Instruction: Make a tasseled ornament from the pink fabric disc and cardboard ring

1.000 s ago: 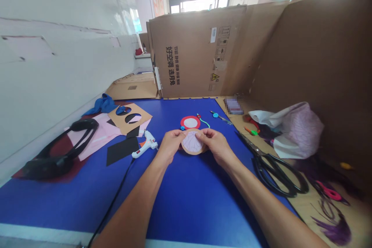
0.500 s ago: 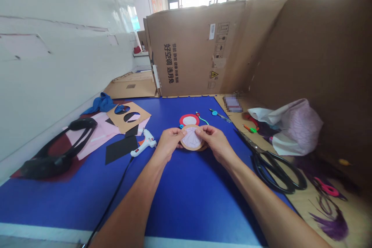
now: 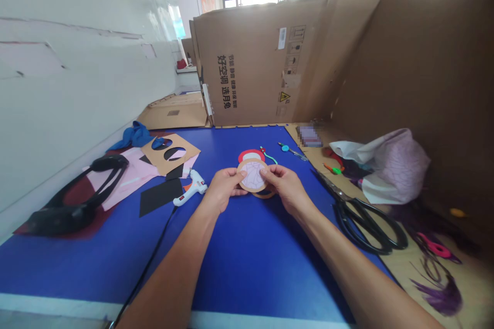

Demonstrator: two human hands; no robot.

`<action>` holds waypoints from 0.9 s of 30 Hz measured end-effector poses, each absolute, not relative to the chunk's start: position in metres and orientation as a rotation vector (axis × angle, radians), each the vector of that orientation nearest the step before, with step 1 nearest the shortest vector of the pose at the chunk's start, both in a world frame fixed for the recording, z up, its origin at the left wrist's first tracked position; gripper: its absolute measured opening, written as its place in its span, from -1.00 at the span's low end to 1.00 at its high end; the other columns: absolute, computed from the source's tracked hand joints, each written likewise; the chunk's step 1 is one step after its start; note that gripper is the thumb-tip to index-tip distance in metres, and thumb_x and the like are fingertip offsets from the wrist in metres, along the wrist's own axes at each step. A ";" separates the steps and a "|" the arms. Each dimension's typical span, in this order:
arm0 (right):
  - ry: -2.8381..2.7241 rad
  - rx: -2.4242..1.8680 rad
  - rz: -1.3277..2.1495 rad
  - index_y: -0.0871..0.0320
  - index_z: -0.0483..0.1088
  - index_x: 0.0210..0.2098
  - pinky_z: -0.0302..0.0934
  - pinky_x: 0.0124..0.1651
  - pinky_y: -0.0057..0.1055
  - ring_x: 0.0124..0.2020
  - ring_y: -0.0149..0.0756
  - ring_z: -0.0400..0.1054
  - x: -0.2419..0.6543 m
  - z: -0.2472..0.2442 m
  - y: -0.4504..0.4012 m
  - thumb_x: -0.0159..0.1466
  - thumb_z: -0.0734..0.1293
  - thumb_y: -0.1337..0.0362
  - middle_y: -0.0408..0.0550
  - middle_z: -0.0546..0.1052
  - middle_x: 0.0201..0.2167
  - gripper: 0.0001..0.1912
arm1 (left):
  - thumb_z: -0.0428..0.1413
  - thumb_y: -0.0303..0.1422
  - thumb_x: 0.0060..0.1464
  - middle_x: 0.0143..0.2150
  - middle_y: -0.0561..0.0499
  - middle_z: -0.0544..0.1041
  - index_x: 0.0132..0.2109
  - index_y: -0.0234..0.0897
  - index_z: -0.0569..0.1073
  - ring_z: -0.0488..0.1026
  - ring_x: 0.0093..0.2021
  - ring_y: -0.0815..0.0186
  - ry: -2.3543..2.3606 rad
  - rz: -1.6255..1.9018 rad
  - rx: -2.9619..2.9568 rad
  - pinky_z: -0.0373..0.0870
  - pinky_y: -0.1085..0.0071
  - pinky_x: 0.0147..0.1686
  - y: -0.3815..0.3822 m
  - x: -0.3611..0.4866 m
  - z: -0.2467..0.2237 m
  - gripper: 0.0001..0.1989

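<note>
Between my two hands is a round disc (image 3: 253, 175) with a tan ring border and a pale lilac, line-patterned middle. My left hand (image 3: 226, 185) pinches its left edge, thumb on the face. On the opposite edge, my right hand (image 3: 284, 182) grips it the same way. Part of another tan ring (image 3: 265, 196) shows just below the disc; whether it is held too I cannot tell. Behind the disc lies a red ring (image 3: 247, 154) with a white middle, partly covered. A green cord (image 3: 271, 157) curls beside it.
A white glue gun (image 3: 191, 190) with a black cord lies left, near black card (image 3: 160, 197) and a cut-out tan sheet (image 3: 172, 165). A black headset (image 3: 81, 195) sits farther left. Large black scissors (image 3: 363, 221) and a compass (image 3: 292, 151) lie right. Cardboard walls (image 3: 262, 67) stand behind.
The disc has lifted slightly and shifted a little left in my hands, and more of the tan ring below it shows. Both hands keep their hold.
</note>
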State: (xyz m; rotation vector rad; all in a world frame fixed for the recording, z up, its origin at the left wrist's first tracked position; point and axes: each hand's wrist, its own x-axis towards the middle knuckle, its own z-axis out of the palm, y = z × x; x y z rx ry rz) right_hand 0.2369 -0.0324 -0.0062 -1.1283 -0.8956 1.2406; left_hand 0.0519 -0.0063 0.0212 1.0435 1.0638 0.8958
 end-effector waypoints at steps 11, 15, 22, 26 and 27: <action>-0.929 -1.157 1.240 0.15 0.54 -0.40 0.30 -0.36 -0.39 -0.49 -0.38 0.35 0.234 -0.005 -0.035 -0.07 0.66 -0.15 -0.11 0.56 -0.49 -0.46 | 0.38 -0.27 0.12 -0.28 -0.16 0.70 -0.17 -0.34 0.66 0.63 -0.36 0.27 1.082 0.966 1.028 0.58 0.40 -0.36 -0.004 0.052 0.020 -0.78; -0.878 -1.122 1.231 0.16 0.56 -0.35 0.34 -0.34 -0.38 -0.48 -0.37 0.38 0.232 -0.008 -0.033 -0.09 0.66 -0.16 -0.11 0.58 -0.45 -0.43 | 0.35 -0.38 0.14 -0.22 -0.20 0.72 -0.11 -0.36 0.66 0.66 -0.31 0.25 1.021 0.914 0.973 0.61 0.41 -0.31 -0.007 0.055 0.020 -0.81; -0.880 -1.131 1.237 0.16 0.54 -0.29 0.35 -0.34 -0.41 -0.46 -0.36 0.43 0.230 -0.007 -0.033 -0.07 0.65 -0.11 -0.10 0.60 -0.44 -0.43 | 0.27 -0.43 0.22 -0.24 -0.24 0.73 -0.13 -0.39 0.62 0.67 -0.37 0.25 1.069 1.005 0.910 0.58 0.43 -0.38 -0.005 0.057 0.022 -0.88; -1.013 -1.156 1.225 0.14 0.49 -0.27 0.32 -0.35 -0.42 -0.46 -0.35 0.43 0.226 -0.009 -0.035 0.05 0.58 -0.03 -0.13 0.57 -0.46 -0.56 | 0.19 -0.41 0.30 -0.25 -0.20 0.72 -0.04 -0.36 0.56 0.69 -0.36 0.21 1.091 1.244 0.832 0.58 0.43 -0.39 0.001 0.050 0.030 -0.86; -1.077 -1.164 1.192 0.14 0.49 -0.28 0.29 -0.37 -0.42 -0.48 -0.36 0.40 0.224 -0.009 -0.036 0.12 0.55 -0.01 -0.15 0.55 -0.48 -0.62 | 0.17 -0.41 0.32 -0.25 -0.19 0.72 -0.01 -0.35 0.54 0.70 -0.36 0.20 1.087 1.294 0.817 0.58 0.43 -0.38 0.003 0.048 0.032 -0.85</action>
